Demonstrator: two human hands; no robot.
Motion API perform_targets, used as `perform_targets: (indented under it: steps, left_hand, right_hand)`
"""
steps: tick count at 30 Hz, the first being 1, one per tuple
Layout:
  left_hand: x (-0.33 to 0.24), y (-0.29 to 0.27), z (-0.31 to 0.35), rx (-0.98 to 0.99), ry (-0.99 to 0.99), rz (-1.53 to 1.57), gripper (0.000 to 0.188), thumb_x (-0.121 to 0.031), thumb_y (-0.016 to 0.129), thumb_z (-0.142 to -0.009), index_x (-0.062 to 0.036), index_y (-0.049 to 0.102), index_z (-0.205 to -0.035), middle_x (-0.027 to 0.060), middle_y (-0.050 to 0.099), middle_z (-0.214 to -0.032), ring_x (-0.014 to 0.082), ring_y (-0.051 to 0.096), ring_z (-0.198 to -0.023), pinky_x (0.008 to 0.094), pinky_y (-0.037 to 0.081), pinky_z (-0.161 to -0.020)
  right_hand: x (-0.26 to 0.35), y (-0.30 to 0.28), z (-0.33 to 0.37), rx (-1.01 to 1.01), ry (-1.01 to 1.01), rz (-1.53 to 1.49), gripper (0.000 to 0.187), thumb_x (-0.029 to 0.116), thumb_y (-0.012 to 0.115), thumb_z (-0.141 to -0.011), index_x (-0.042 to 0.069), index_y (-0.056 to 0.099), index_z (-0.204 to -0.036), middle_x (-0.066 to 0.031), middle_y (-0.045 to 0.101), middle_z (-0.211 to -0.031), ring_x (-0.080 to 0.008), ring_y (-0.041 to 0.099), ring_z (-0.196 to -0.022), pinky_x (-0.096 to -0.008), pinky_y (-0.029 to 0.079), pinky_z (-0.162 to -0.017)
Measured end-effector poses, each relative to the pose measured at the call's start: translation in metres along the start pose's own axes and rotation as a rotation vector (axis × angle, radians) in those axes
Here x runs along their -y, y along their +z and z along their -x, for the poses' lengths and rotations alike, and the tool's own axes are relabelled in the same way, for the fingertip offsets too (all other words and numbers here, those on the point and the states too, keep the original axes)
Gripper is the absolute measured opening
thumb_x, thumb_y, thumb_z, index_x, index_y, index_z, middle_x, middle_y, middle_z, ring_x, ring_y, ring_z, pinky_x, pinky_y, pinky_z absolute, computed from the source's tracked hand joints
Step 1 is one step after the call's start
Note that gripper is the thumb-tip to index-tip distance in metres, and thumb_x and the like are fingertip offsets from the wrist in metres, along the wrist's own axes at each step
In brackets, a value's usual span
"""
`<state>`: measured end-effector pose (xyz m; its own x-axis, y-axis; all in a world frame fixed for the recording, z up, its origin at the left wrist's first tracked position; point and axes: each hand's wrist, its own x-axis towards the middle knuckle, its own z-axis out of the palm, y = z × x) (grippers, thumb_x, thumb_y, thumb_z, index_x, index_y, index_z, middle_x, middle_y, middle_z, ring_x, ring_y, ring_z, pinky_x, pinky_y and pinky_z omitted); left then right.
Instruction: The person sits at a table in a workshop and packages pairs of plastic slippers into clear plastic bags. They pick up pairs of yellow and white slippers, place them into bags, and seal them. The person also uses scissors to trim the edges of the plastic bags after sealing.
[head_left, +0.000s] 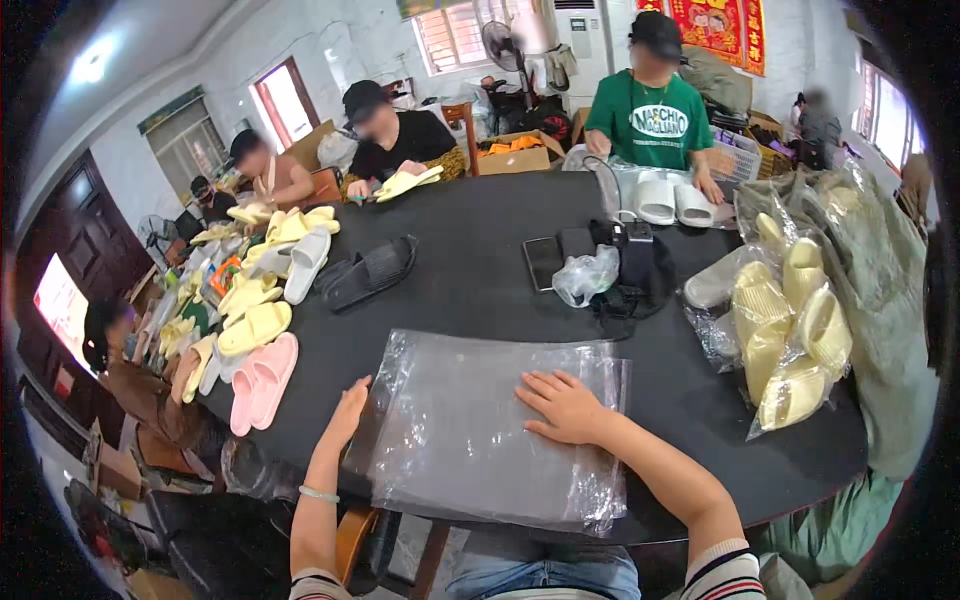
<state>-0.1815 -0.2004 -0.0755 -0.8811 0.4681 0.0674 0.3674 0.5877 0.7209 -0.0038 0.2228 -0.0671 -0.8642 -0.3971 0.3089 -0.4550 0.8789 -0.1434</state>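
Clock: centred on the sheets, 12 pointing away from the wearer.
Sheets: flat stack of clear, shiny plastic sheets or bags [480, 440] on the black-topped table [470, 235], at its near edge; layer count can't be told. No footwear visible inside.
Right hand: bare right hand [565, 405] palm down on the stack's 2 o'clock part, fingers spread and relaxed, gripping nothing.
Left hand: bare left hand [348, 410] on its side at the stack's 10 o'clock edge, fingers straight, no visible grasp; whether the tips touch plastic, cannot tell.
Bagged: pale yellow ribbed slippers [765, 310] in clear plastic, heaped at 2 to 3 o'clock. I judge these done.
Loose: pink slide sandals [265, 385] at 9 to 10; yellow slide sandal [255, 328] at 10; black ribbed slippers [370, 272] at 11. None wrapped; likely the work left, and more than these few pairs.
Across: person in green T-shirt [645, 120], 1 o'clock, hands by white slide sandals [672, 202]; wrapping there unclear.
Progress: partway overall, I'd judge; the stack underhand looks unfilled.
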Motion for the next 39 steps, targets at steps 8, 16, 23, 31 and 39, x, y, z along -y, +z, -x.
perform_targets:
  steps: [8,16,23,31,39]
  left_hand:
    - [-0.033,0.029,-0.029,-0.104,-0.037,0.089,0.054,-0.028,0.048,-0.099,-0.0014,0.036,-0.144,0.0186,0.045,-0.143,0.0302,0.041,-0.133,0.0362,0.026,-0.112]
    - [-0.032,0.046,-0.023,-0.176,0.105,-0.116,0.062,-0.027,0.054,-0.095,0.0005,0.031,-0.146,0.0184,0.047,-0.141,0.0338,0.043,-0.131,0.047,0.021,-0.114]
    - [-0.043,0.052,-0.018,-0.09,0.153,-0.651,0.069,-0.043,0.049,-0.094,-0.0062,0.03,-0.149,0.0174,0.035,-0.15,0.033,0.031,-0.139,0.0526,0.014,-0.115]
    - [-0.067,0.051,-0.016,-0.033,-0.001,-0.738,0.065,-0.043,0.048,-0.094,-0.0116,0.033,-0.148,0.0177,0.028,-0.153,0.0331,0.026,-0.142,0.0531,0.013,-0.115]
    - [-0.061,0.053,-0.019,-0.016,-0.007,-0.705,0.06,-0.036,0.049,-0.096,-0.0117,0.033,-0.149,0.0163,0.029,-0.153,0.0316,0.025,-0.142,0.0521,0.012,-0.116]
  right_hand:
    - [-0.01,-0.046,-0.011,0.325,0.065,-0.202,0.055,0.043,0.056,-0.091,0.012,0.05,-0.135,-0.0122,0.046,-0.142,-0.0269,0.04,-0.134,-0.0451,0.03,-0.11]
    - [-0.036,0.008,0.008,-0.028,0.26,0.055,0.065,0.054,0.046,-0.092,0.011,0.043,-0.141,-0.0165,0.035,-0.149,-0.0322,0.03,-0.14,-0.051,0.021,-0.114]
    - [-0.047,-0.01,0.007,0.048,0.255,0.038,0.067,0.048,0.06,-0.086,0.012,0.043,-0.141,-0.0164,0.034,-0.15,-0.0311,0.031,-0.14,-0.0518,0.023,-0.113]
    - [-0.075,-0.173,0.044,-0.525,0.617,0.301,0.081,0.029,0.08,-0.068,0.01,0.043,-0.138,-0.0193,0.041,-0.141,-0.0393,0.042,-0.128,-0.0509,0.036,-0.105]
    - [-0.12,-0.231,0.176,-0.827,1.356,0.651,0.087,0.021,0.079,-0.068,0.021,0.037,-0.144,-0.0146,0.056,-0.124,-0.0323,0.053,-0.114,-0.0427,0.046,-0.086]
